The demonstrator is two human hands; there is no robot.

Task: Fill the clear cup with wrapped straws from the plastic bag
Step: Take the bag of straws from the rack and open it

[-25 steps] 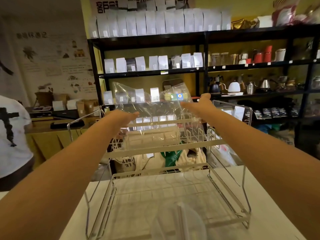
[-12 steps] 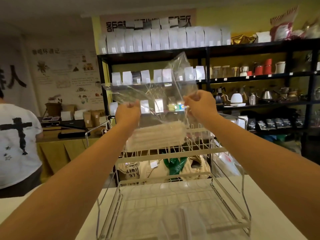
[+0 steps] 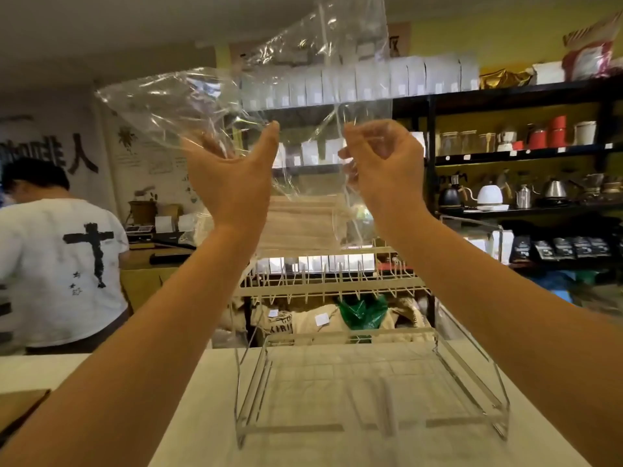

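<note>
I hold a clear plastic bag (image 3: 188,102) up at face height, above the rack. A bundle of paper-wrapped straws (image 3: 300,224) lies across its bottom, between my wrists. My left hand (image 3: 232,183) grips the bag's left side, with the fingers behind the film and the thumb in front. My right hand (image 3: 384,163) pinches the right side of the film. The loose top of the bag billows upward past the frame's upper edge. I cannot make out the clear cup in this view.
A two-tier wire rack (image 3: 337,288) stands on the white counter (image 3: 202,416) right below the bag. A person in a white T-shirt (image 3: 64,264) stands at the left behind the counter. Dark shelves (image 3: 522,150) with kettles and jars fill the back. A cardboard piece (image 3: 20,406) lies at the near left.
Both hands took the bag off the rack's upper tier and raised it to face height. The straws slid to the bottom and the loose top spread upward.
</note>
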